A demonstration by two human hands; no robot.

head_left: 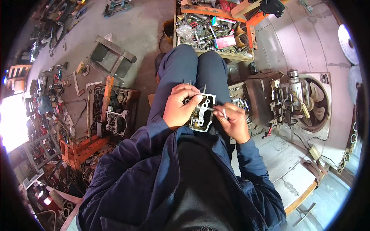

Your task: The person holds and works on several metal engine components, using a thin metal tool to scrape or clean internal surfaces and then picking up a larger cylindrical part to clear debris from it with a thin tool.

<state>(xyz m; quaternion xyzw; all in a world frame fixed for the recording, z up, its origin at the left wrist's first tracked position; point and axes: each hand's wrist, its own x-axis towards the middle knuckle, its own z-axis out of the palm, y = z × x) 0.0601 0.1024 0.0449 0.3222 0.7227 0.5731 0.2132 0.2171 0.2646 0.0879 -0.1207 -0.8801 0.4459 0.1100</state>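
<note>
A small metal engine cylinder head [202,120] rests over my lap, with upright studs at its far end and holes and dark recesses in its face. My left hand [180,104] is closed on its upper left side, thumb on the top edge. My right hand [231,121], at the head's right side, pinches a slim metal tool [214,109], whose inner end meets the head. A short light-coloured piece shows between my right fingers; I cannot make out whether it is part of the tool.
A wooden bin [204,30] of tools and parts stands beyond my knees. An orange stand [73,150] with engine parts is on the left, near a metal frame [111,57]. On the right are a bench [285,161], a machine [293,96] and a fan [316,106]. Scattered parts cover the left floor.
</note>
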